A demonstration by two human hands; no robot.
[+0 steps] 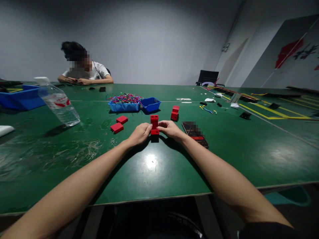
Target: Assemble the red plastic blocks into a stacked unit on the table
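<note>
Between my two hands, a red notched block (154,123) with small holes in its ends stands on the green table. My left hand (141,133) closes on its left side and my right hand (170,129) on its right side, fingertips pressed to it. A similar red block (174,113) stands a little beyond my right hand. Two flat red blocks, one nearer (117,127) and one farther (122,119), lie beyond my left hand. To the right of my right hand lies a phone (195,134) with a lit screen.
A blue tray heaped with coloured wires (124,107) adjoins a smaller blue bin (151,105). A tilted plastic bottle (58,103) and a larger blue bin (21,98) are on the left. Cut wires (207,110) lie right of centre. Another person (86,71) sits across the table.
</note>
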